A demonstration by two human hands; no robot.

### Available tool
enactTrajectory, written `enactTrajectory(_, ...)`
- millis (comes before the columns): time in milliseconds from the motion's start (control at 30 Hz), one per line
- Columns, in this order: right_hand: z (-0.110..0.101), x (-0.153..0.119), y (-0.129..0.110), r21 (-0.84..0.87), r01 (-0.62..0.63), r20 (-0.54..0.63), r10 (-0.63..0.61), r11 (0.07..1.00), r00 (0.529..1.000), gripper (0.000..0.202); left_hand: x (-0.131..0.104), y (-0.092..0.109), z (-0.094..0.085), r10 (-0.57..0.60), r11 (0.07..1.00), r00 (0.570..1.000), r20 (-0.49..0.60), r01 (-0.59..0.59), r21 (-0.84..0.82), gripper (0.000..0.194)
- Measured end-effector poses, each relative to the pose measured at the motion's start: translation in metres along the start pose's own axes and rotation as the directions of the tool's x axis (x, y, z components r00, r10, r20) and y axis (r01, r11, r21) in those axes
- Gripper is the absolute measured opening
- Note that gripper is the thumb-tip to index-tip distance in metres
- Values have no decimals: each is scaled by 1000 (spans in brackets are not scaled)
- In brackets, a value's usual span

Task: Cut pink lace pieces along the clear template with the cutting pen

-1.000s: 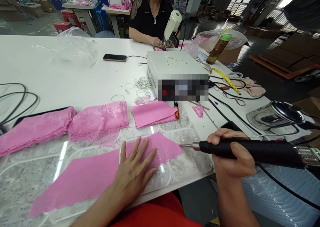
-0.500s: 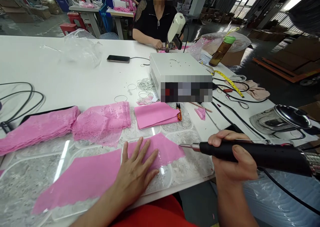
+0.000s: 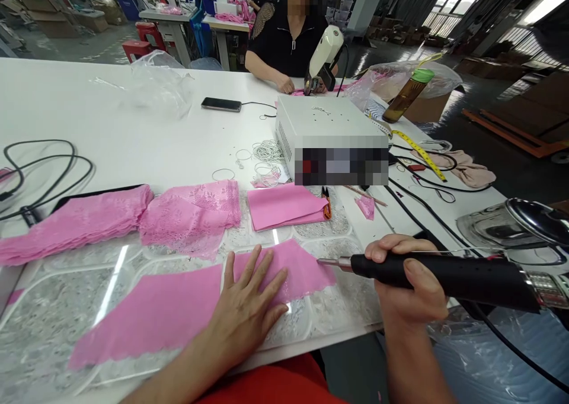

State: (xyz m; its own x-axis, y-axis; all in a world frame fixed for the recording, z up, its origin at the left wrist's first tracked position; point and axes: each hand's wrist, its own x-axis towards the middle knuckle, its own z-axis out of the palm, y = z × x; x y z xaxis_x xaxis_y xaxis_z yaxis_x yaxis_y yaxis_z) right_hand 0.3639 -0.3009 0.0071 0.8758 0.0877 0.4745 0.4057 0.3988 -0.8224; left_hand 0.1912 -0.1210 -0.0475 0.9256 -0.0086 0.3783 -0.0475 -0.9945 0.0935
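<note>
A long pink fabric piece (image 3: 169,306) with a scalloped lower edge lies flat on a clear, speckled plastic sheet (image 3: 48,303). My left hand (image 3: 249,300) is spread palm down on it, fingers apart, covering its middle. In my right hand (image 3: 413,285) is a black handheld tool (image 3: 462,278) with a slim metal tip, gripped with fingers wrapped around its body. The tip points left and meets or hovers just over the fabric's right part; contact cannot be made out. Behind my left hand, a folded pink cloth (image 3: 284,205) partly covers orange-handled snips (image 3: 328,205).
Pink lace pieces (image 3: 191,214) lie stacked at the left, near black cables (image 3: 57,161). A grey-white box (image 3: 329,119) stands behind. At right are a glass pot (image 3: 502,226), a tape measure (image 3: 418,146) and a bottle (image 3: 406,99). A co-worker (image 3: 288,42) sits across.
The whole scene has shifted slightly right in view. The tool's tip sits a little further left over the fabric. My left hand keeps its place on the fabric.
</note>
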Motion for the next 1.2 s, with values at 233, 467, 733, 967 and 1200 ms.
enactTrajectory(233,7,1,2,11,8,-12,-8,1000,1000,15,-1,0,-2,-3,1000,1000,29,3,3,43)
enactTrajectory(467,20,3,11,72,10,44,-13,997,999,14,-1,1,-1,-3,1000,1000,30,2,16,44)
enactTrajectory(733,19,3,15,46,38,76,-41,998,996,14,-1,2,-1,-3,1000,1000,18,2,14,45)
enactTrajectory(967,20,4,14,7,45,74,-45,999,996,12,-1,3,-4,-10,1000,999,37,10,-6,47)
enactTrajectory(1200,40,-1,11,56,-21,-10,22,998,1000,14,-11,-2,-31,-161,987,987,-16,160,-31,46)
